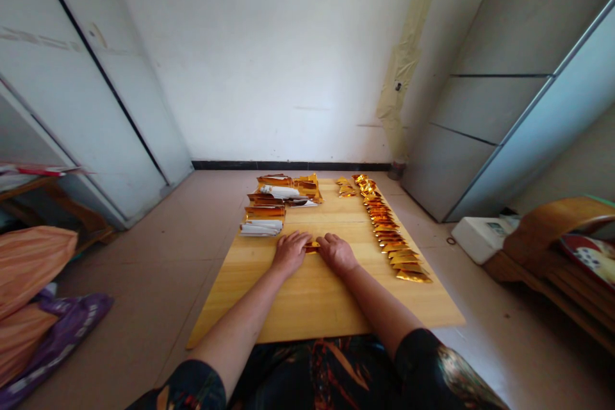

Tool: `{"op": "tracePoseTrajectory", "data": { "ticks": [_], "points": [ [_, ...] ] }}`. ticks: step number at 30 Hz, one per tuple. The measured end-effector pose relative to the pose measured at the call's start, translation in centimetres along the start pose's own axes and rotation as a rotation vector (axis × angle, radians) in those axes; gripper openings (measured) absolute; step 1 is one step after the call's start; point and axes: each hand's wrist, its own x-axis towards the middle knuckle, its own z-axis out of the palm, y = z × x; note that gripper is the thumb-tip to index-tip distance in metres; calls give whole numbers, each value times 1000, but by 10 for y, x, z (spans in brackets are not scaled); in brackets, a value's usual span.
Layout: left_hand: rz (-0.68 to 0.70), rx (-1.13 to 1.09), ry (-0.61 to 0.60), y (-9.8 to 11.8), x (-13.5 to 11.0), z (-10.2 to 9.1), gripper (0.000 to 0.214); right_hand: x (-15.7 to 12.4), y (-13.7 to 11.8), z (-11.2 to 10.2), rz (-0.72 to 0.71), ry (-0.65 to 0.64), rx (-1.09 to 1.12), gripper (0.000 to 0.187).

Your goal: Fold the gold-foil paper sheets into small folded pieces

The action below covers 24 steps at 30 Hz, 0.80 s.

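On the wooden board, a small folded piece of gold foil paper [312,248] lies between my two hands. My left hand [290,254] holds its left end down, with the fingers bent over it. At the other end, my right hand [338,254] has its fingers curled and pinched on the foil. Parts of the foil are hidden beneath the fingertips. Beyond my left hand are stacks of gold foil sheets [266,212] and white-backed rolled sheets [262,228]. A long row of folded gold foil pieces [388,229] runs down the right side, overlapping one another.
The wooden board [307,314] reaches from my lap toward the white wall [269,64]. A small group of folded foil pieces [346,188] sits at its far edge. Cabinets stand left and right. A white box [480,238] and wooden chair [552,250] are on the right, bags [36,295] on the left.
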Motion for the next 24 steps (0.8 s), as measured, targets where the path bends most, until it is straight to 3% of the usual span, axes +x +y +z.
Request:
{"op": "tracePoseTrajectory", "data": {
  "ticks": [9,24],
  "points": [
    [2,17,-35,2,-2,-3,37,-4,7,11,-54,116,72,14],
    [26,54,-115,7,-6,-15,43,-7,12,11,-33,177,182,13]
  ]
}}
